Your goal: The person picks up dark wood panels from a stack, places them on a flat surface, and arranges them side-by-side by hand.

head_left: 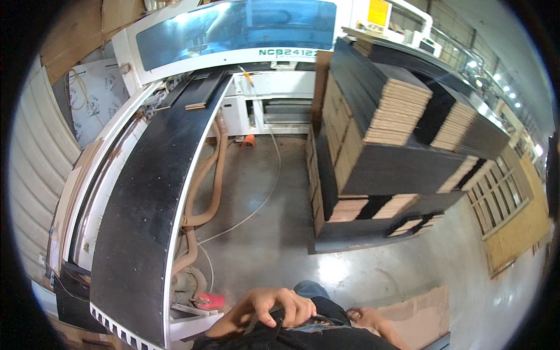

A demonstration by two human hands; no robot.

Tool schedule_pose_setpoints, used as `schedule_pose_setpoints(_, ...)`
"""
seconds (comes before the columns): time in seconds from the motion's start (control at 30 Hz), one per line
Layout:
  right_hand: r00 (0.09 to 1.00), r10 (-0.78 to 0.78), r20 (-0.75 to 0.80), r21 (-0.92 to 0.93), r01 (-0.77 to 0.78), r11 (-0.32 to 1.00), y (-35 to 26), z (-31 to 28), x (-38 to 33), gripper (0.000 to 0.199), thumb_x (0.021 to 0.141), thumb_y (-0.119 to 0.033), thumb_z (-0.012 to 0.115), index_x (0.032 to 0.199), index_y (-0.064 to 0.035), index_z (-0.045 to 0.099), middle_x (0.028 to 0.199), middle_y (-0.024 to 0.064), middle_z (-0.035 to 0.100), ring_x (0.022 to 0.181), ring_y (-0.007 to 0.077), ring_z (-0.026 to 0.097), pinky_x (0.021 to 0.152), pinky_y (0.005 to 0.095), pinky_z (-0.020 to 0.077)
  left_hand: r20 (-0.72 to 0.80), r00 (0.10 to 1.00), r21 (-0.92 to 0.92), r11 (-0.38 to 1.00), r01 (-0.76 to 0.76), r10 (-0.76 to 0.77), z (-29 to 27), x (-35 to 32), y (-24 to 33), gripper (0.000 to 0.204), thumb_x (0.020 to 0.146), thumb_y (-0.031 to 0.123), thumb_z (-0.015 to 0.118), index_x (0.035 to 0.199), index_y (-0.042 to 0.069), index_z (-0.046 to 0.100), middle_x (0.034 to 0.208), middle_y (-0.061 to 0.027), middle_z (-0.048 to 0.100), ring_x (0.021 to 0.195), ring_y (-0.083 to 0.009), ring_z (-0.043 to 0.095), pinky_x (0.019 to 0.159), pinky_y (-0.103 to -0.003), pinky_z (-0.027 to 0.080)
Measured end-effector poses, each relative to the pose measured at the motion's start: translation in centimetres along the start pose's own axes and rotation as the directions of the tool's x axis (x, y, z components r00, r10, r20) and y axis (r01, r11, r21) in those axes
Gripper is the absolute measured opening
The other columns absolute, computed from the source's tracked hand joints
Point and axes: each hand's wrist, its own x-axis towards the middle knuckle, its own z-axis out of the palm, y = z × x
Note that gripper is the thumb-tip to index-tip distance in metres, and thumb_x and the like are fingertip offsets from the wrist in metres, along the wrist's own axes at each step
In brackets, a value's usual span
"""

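My left hand (265, 309) is low in the view, against my dark shirt (303, 338). Its fingers are curled around a thin dark strip (256, 322) at my waist; what the strip is cannot be made out. My right hand (363, 318) lies at my right hip, partly hidden by the shirt, and I cannot tell whether it holds anything. A long black panel (151, 192) lies on the white machine bed to my left. A tall stack of black-faced boards (379, 146) stands ahead on the right.
A white machine with a blue window (233, 29) closes off the far end. Tan hoses (213, 175) and a thin cable run under the bed, beside a red part (210, 300). A wooden frame (501, 201) and cardboard (423, 309) lie on the concrete floor (268, 221).
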Motion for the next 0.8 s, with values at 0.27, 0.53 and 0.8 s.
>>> schedule_pose_setpoints(0.27,0.965,-0.063,0.254,-0.212,0.119,0.97,-11.4,-9.4,19.4,0.048,0.088,-0.038,0.057,0.134,-0.0228,0.054,0.112,0.0117,0.069,0.102,0.0354,0.064,0.088,0.043,0.051,-0.302,0.939,0.027,0.983,0.181,-0.165,-18.1,-4.4,8.7,0.051,0.084,0.042,0.072,0.117,0.004,0.063,0.119,-0.0144,0.058,0.118,-0.0268,0.051,0.105,-0.042,0.035)
schedule_pose_setpoints(0.53,0.929,-0.366,-0.06,-0.202,0.348,0.916,-31.7,-22.5,40.8,0.045,0.093,-0.04,0.057,0.127,-0.0116,0.06,0.109,0.0166,0.068,0.103,0.0353,0.064,0.089,0.0422,0.0497,-0.862,0.485,0.31,0.606,0.732,-0.146,-36.4,-8.2,22.2,0.043,0.094,0.032,0.065,0.125,0.003,0.059,0.118,-0.0082,0.064,0.113,-0.0182,0.057,0.1,-0.036,0.042)
schedule_pose_setpoints(0.8,0.927,-0.33,0.178,-0.41,0.375,0.831,-42.1,-32.0,58.0,0.047,0.094,-0.039,0.058,0.134,-0.0138,0.055,0.108,0.0174,0.069,0.1,0.0355,0.065,0.087,0.0439,0.0505,-0.935,0.26,0.345,0.455,0.821,0.24,-51.5,-16.1,31.1,0.032,0.093,0.019,0.066,0.117,-0.001,0.061,0.101,-0.0067,0.064,0.094,-0.0149,0.061,0.088,-0.03,0.047)
